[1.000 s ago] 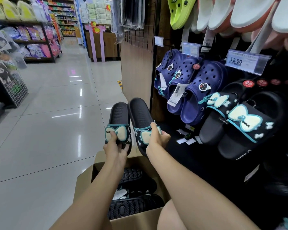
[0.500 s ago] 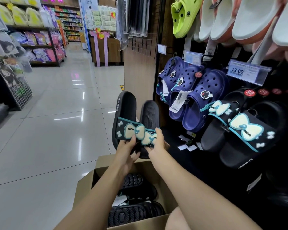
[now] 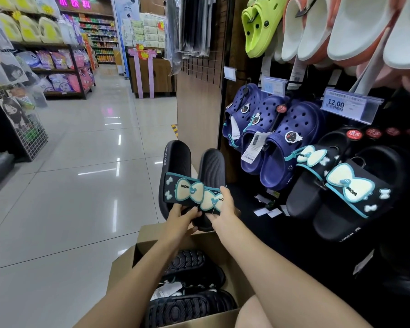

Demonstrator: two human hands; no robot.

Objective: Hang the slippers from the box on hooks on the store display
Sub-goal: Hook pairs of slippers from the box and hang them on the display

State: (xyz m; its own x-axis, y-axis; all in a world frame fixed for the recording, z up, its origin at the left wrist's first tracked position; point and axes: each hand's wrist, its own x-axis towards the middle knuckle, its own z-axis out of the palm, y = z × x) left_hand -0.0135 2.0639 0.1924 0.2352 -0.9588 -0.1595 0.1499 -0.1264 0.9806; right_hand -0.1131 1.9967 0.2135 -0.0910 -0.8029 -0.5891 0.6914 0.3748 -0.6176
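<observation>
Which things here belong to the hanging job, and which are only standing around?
Job: pair of black bow slippers in left hand and right hand; cardboard box; matching hung slippers.
Not job: navy clogs; green clog; price tag.

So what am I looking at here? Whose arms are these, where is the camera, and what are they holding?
There is no machine here: these are a person's two bare arms. The single picture comes from a wide-angle camera worn on the person's head, looking forward and down, so the arms reach out from the bottom edge.

The left hand and the right hand each hold a black slipper at its toe end. Together they make the held pair of slippers, with cream bows marked WOW on the straps, lifted in front of the display.

Below the hands is an open cardboard box with more black slippers inside, soles up. To the right, matching bow slippers and navy clogs already hang on the store display, under a price tag reading 12.00.
</observation>
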